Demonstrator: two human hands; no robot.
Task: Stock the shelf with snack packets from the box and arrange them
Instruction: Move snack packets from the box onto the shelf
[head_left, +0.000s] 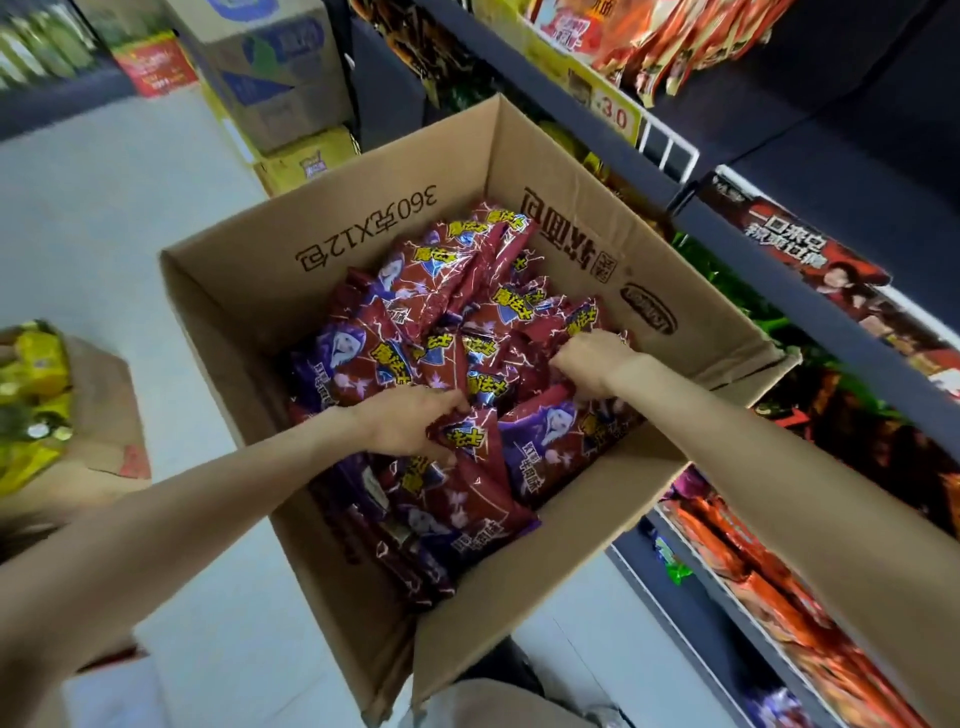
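Inside the box (322, 244), seen from the head camera, both hands are down among the packets (395, 317). The left hand (410, 426) has its fingers and thumb curled round the top edge of one dark red packet (470, 441), which lies just right of that hand and on top of the heap. The right hand (587, 364) is further in and nearer the box's right wall, fingers bent down into the packets; they close on the crinkled edge of a packet (582, 319) just beyond the knuckles. More packets, red and purple with yellow lettering, fill the box beyond and below both hands, piled loosely and lying at all angles. The box stands open, its flaps turned out, with printed characters on the far flap and the right flap.

Right of the right forearm runs the shelf (727, 244), dark, with rows of orange and red packs (753, 571) on its lower tiers and a yellow price tag (613, 117) on an upper edge. Left of the left forearm sits a second carton (98, 415) holding yellow packs (36, 374). Beyond the box, stacked cartons (280, 78) stand on the pale floor (104, 218).
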